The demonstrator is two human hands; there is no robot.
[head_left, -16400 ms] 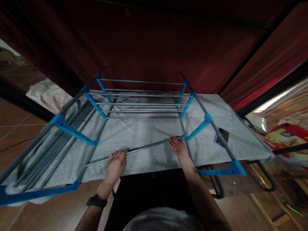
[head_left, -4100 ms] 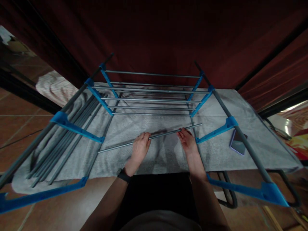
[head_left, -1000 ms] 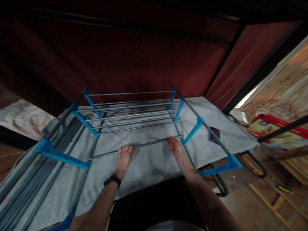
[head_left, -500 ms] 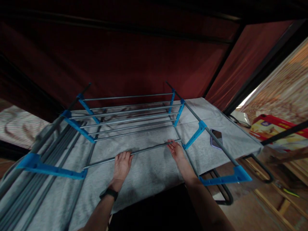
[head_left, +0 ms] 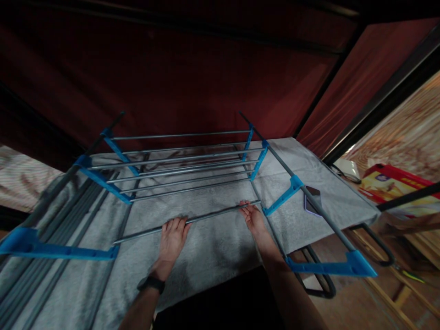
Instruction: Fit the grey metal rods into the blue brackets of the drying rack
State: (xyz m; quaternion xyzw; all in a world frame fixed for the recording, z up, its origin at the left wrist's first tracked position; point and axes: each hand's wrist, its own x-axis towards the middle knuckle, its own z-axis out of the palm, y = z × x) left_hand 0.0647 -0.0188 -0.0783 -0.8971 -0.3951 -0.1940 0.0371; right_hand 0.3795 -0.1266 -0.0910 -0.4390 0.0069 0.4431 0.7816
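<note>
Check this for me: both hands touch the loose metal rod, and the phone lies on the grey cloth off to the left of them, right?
Wrong side: the left hand and right hand do both touch the loose metal rod, but the head view shows the phone on the grey cloth off to their right.

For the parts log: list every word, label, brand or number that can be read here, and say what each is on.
Nothing here can be read.
Red and yellow box: there is print on it, too blurred to read.
Phone: dark face, no text showing.
Rod and rack: no marks to be seen.
</note>
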